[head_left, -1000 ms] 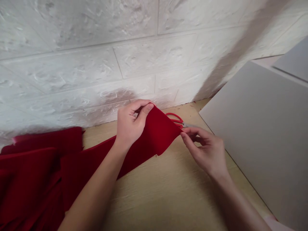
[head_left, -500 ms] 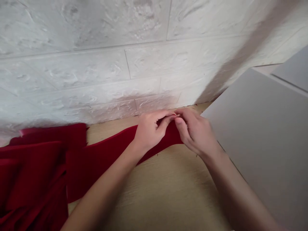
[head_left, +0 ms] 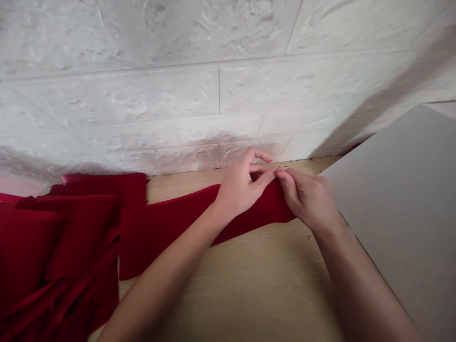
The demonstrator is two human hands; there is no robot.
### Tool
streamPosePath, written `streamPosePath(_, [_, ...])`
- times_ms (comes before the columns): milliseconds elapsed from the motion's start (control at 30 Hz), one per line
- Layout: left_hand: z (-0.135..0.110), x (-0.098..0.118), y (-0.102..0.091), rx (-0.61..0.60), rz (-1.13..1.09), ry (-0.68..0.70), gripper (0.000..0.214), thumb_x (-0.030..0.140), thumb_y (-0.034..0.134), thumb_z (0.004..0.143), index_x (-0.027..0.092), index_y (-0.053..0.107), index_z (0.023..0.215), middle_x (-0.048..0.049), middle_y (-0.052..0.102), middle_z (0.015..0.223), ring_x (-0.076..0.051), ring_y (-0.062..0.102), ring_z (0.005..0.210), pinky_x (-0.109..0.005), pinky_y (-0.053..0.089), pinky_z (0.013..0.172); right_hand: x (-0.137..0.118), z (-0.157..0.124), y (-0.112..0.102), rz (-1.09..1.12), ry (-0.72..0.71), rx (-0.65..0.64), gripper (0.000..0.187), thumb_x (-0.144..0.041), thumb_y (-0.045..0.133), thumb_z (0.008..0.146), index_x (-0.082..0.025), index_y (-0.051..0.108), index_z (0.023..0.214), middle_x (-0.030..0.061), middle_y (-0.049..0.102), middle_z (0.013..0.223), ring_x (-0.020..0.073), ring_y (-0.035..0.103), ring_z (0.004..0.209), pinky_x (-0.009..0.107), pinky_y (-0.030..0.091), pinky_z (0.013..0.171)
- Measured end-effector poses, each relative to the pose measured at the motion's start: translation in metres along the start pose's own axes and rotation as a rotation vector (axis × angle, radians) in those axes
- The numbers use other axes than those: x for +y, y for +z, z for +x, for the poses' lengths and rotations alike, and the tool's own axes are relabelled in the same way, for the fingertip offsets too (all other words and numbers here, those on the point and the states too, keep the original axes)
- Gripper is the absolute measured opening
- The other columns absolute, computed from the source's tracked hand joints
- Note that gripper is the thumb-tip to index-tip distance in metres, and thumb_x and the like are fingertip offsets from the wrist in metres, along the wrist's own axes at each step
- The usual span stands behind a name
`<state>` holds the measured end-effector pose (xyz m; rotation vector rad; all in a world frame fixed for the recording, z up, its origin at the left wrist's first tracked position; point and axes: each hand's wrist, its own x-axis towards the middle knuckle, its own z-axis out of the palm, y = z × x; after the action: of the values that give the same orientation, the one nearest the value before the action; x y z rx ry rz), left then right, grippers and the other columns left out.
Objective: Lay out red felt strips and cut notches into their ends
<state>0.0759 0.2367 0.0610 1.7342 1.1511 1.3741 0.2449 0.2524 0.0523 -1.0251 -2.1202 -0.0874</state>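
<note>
A long strip of red fabric [head_left: 171,223] lies across the wooden surface, its right end under both my hands. My left hand [head_left: 244,183] has thumb and a finger pinched at the fabric's upper edge, while its index finger is lifted and curled away. My right hand [head_left: 311,194] pinches the same end, its thumb against the fingers, fingertips touching those of the left. The exact bit of edge between the fingertips is hidden.
Stacked and crumpled red fabric pieces [head_left: 71,247] lie at the left. A white textured brick-pattern wall [head_left: 171,95] rises behind the wooden surface [head_left: 242,289]. At the right stands a grey-white flat panel [head_left: 402,199]. Small red thread scraps dot the wood near the wall.
The view has shifted, so the scene sits further right. My left index finger has lifted off the fabric edge; both hands stay at the strip's right end.
</note>
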Motion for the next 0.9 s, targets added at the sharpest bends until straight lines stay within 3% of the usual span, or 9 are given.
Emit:
streamPosePath(67, [0.000, 0.000, -0.002, -0.031, 0.019, -0.022, 0.017, 0.035, 0.059, 0.096, 0.023, 0.055, 0.107, 0.0012, 0.074, 0.079, -0.012, 0.064, 0.060, -0.026, 0.045, 0.055, -0.002, -0.001, -0.002, 0.017, -0.003, 0.027, 0.048, -0.041, 0.036, 0.105, -0.022, 0.056, 0.067, -0.0003, 0.049, 0.049, 0.0131, 0.040, 0.043, 0.031, 0.028, 0.051])
streamPosePath(133, [-0.001, 0.001, -0.006, -0.091, 0.145, 0.013, 0.022, 0.042, 0.052, 0.100, 0.022, 0.055, 0.109, -0.0004, 0.073, 0.080, -0.014, 0.064, 0.064, -0.028, 0.046, 0.061, -0.004, -0.002, -0.006, 0.015, 0.036, 0.062, 0.045, -0.039, 0.039, 0.104, -0.023, 0.050, 0.064, -0.0023, 0.042, 0.047, 0.0120, 0.034, 0.042, 0.031, 0.027, 0.051])
streamPosePath(267, [-0.002, 0.001, -0.025, -0.336, 0.489, 0.004, 0.045, 0.059, 0.058, 0.091, 0.020, 0.060, 0.112, -0.0076, 0.073, 0.106, -0.023, 0.068, 0.087, -0.037, 0.050, 0.078, 0.001, -0.001, -0.015, 0.006, 0.204, 0.098, 0.042, -0.039, 0.039, 0.102, -0.023, 0.040, 0.063, -0.0051, 0.032, 0.048, 0.0111, 0.027, 0.044, 0.029, 0.026, 0.051])
streamPosePath(400, [0.001, -0.001, -0.052, -0.576, 0.650, -0.219, 0.062, 0.068, 0.067, 0.079, 0.019, 0.064, 0.117, -0.0109, 0.069, 0.125, -0.030, 0.066, 0.108, -0.039, 0.051, 0.088, 0.015, -0.001, -0.023, -0.002, 0.406, 0.075, 0.047, -0.046, 0.037, 0.100, -0.023, 0.030, 0.059, -0.0045, 0.030, 0.048, 0.0108, 0.026, 0.046, 0.029, 0.022, 0.050])
streamPosePath(467, [0.004, -0.001, -0.068, -0.746, 0.673, -0.354, 0.061, 0.060, 0.072, 0.077, 0.021, 0.065, 0.124, -0.0086, 0.067, 0.133, -0.029, 0.065, 0.115, -0.036, 0.049, 0.094, 0.024, -0.002, -0.025, -0.005, 0.519, 0.030, 0.049, -0.047, 0.037, 0.099, -0.023, 0.029, 0.058, -0.0031, 0.034, 0.048, 0.0112, 0.030, 0.047, 0.028, 0.022, 0.050])
streamPosePath(567, [0.008, -0.001, -0.091, -0.947, 0.613, -0.508, 0.048, 0.048, 0.074, 0.076, 0.026, 0.070, 0.119, -0.0018, 0.072, 0.127, -0.025, 0.067, 0.112, -0.031, 0.049, 0.095, 0.037, -0.004, -0.024, -0.068, 0.621, -0.120, 0.047, -0.044, 0.036, 0.100, -0.022, 0.039, 0.059, 0.0018, 0.051, 0.054, 0.0147, 0.043, 0.052, 0.029, 0.030, 0.053])
streamPosePath(667, [0.009, -0.002, -0.116, -0.983, 0.600, -0.686, 0.045, 0.047, 0.074, 0.075, 0.024, 0.074, 0.113, -0.0046, 0.075, 0.120, -0.026, 0.070, 0.106, -0.031, 0.052, 0.091, 0.046, -0.005, -0.018, -0.172, 0.629, -0.296, 0.043, -0.037, 0.036, 0.102, -0.019, 0.059, 0.071, 0.0116, 0.070, 0.076, 0.0216, 0.059, 0.067, 0.031, 0.039, 0.063])
streamPosePath(800, [0.003, 0.005, -0.155, -0.973, 0.513, -0.977, 0.051, 0.055, 0.069, 0.078, 0.022, 0.073, 0.117, -0.0091, 0.077, 0.113, -0.026, 0.073, 0.095, -0.033, 0.055, 0.084, 0.048, -0.007, -0.009, -0.332, 0.658, -0.523, 0.051, -0.033, 0.030, 0.105, -0.010, 0.074, 0.099, 0.0204, 0.075, 0.101, 0.0287, 0.069, 0.088, 0.034, 0.044, 0.074])
streamPosePath(900, [-0.007, 0.018, -0.183, -0.894, 0.764, -0.992, 0.054, 0.065, 0.063, 0.080, 0.021, 0.077, 0.108, -0.0109, 0.078, 0.101, -0.028, 0.073, 0.091, -0.034, 0.055, 0.083, 0.046, -0.013, -0.005, -0.358, 0.660, -0.571, 0.054, -0.033, 0.029, 0.106, -0.007, 0.076, 0.106, 0.0226, 0.075, 0.104, 0.0310, 0.070, 0.093, 0.036, 0.046, 0.077])
